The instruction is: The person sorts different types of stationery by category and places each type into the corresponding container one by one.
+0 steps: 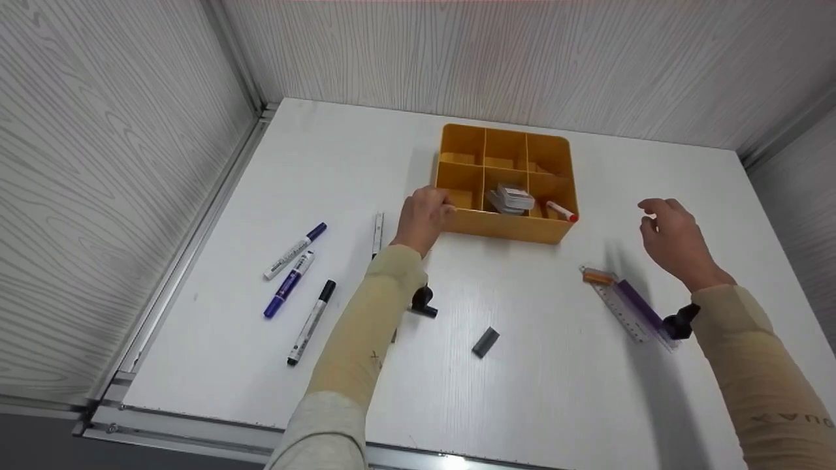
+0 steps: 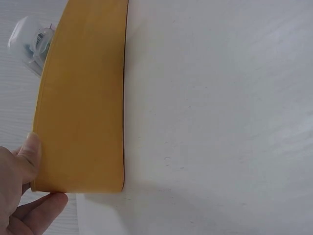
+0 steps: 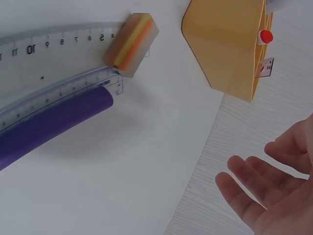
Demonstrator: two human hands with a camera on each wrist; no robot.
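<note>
An orange-yellow organizer box [image 1: 503, 227] with several compartments stands at the back of the table. My left hand [image 1: 421, 219] grips its front left corner, thumb on the rim, as the left wrist view shows on the box wall [image 2: 83, 112]. Clear plastic cases [image 1: 514, 198] fill the middle front compartment. In the right front one leans a red-capped marker [image 1: 562, 211]. My right hand [image 1: 676, 243] is in the air right of the box, holding nothing, fingers loosely bent. Below and left of it lie clear rulers [image 3: 58, 49], a purple rod [image 3: 58, 122] and an orange-yellow eraser [image 3: 132, 44].
On the left lie a white marker with a dark blue cap [image 1: 287, 258], a blue-purple marker [image 1: 287, 287] and a black-capped marker [image 1: 311, 323]. A dark grey block [image 1: 485, 342] lies centre front. My left arm partly hides a pale strip [image 1: 378, 232] and a black-ended item [image 1: 426, 312].
</note>
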